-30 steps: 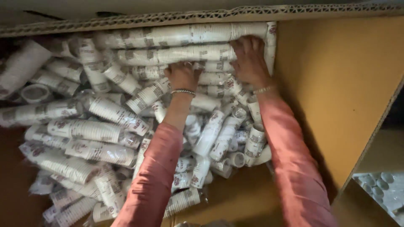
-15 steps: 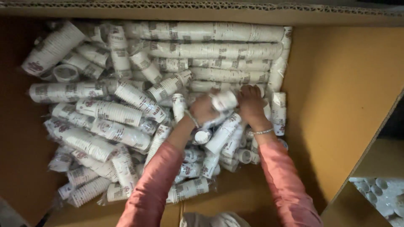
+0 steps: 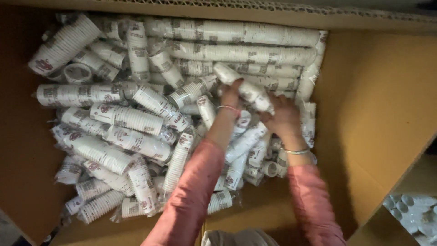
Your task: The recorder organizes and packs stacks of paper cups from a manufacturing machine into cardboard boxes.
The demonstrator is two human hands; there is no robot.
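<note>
My left hand [image 3: 231, 91] and right hand [image 3: 283, 119], lower a moment ago, now jointly grip a plastic-wrapped cylindrical sleeve of paper cups [image 3: 243, 89] above the corrugated cardboard box [image 3: 378, 114].

dim, warm indoor light falls from above and from the far side onto a large cardboard box [image 3: 378, 114]. the white sleeves of paper cups [image 3: 132, 118] catch most of the light and look brightest at the far side; their plastic wrap shows faint glare. the left inner wall and the near left corner lie in deep shadow. both hands and the cup sleeve between them [image 3: 248, 91] are smeared by motion blur. the whole picture is soft and grainy, with print unreadable.
</note>
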